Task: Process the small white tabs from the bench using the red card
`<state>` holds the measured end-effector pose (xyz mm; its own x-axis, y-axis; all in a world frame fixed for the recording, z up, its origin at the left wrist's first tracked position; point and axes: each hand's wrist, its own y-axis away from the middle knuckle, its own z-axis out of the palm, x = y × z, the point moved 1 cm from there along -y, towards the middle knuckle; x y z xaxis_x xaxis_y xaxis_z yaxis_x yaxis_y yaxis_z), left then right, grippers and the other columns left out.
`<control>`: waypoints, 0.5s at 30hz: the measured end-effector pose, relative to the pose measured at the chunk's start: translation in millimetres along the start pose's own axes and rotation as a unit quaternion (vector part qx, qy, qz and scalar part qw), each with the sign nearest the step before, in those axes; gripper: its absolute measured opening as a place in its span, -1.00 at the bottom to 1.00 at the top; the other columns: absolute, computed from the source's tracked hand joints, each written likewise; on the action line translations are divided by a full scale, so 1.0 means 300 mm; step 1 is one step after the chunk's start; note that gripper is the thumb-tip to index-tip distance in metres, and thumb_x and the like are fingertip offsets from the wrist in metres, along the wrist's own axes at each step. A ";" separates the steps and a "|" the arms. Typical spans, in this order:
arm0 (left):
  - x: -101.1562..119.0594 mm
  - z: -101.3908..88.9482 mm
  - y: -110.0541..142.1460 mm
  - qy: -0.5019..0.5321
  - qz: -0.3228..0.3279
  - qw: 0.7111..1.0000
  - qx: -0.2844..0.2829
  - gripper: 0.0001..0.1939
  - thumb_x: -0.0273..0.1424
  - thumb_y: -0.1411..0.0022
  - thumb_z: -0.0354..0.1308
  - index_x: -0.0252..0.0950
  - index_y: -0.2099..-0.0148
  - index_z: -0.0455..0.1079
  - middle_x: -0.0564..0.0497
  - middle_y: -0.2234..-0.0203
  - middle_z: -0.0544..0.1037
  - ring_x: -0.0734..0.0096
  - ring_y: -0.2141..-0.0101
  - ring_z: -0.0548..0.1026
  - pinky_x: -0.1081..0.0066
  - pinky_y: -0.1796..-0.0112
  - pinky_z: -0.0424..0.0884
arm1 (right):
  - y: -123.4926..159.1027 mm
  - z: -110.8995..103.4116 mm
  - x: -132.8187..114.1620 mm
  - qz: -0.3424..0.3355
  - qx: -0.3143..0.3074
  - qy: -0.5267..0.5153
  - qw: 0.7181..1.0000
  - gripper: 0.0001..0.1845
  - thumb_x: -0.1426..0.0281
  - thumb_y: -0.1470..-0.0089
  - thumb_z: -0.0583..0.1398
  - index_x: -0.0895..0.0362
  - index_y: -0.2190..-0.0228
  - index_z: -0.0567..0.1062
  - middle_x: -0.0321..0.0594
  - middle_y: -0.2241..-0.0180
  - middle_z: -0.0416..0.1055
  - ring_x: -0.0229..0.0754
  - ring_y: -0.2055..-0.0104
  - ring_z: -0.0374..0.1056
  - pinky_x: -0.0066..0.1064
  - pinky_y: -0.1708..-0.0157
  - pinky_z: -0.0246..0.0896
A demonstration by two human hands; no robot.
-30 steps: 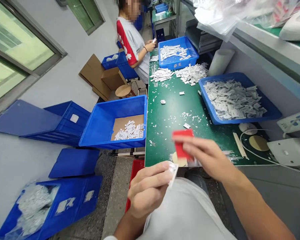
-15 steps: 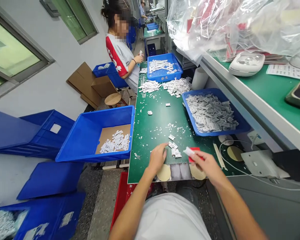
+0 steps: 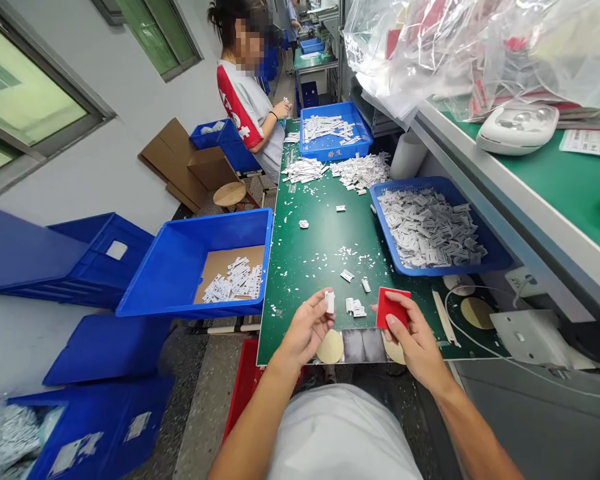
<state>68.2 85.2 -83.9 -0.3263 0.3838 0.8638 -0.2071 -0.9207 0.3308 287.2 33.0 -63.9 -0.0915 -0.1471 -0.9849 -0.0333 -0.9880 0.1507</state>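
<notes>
Hands at the green mat [image 3: 310, 247]'s near edge: left hand [image 3: 306, 328] pinches a white tag [image 3: 329, 302], right hand [image 3: 414, 341] a red card [image 3: 393, 309].

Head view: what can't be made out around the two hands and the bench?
Small white piece: the left hand hides its lower end.
Red card: the right hand covers its lower corner; its back face is unseen.
Pieces in the blue basket: too small to read any marking.
Clear plastic bag: contents blurred by the film, top cut off by the frame.

The white piece [image 3: 329, 302] pinched in the left hand [image 3: 306, 328] is too small to identify.
</notes>
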 end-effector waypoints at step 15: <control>0.227 0.020 0.367 0.361 -0.207 0.901 -0.122 -0.62 -0.40 -0.01 0.49 -0.32 0.13 0.48 0.11 0.49 0.40 0.80 0.60 0.29 0.83 0.63 0.17 | -0.024 0.237 -0.340 -0.228 -0.270 0.089 0.931 -0.65 0.37 -0.30 0.16 -0.13 -0.06 0.55 -0.28 0.22 0.64 -0.22 0.23 0.54 -0.42 0.18 0.45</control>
<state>28.6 9.6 13.7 -0.6702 0.7189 0.1843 -0.6176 -0.6780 0.3986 226.1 58.3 41.6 -0.0228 0.3353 -0.9418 0.4810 -0.8222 -0.3044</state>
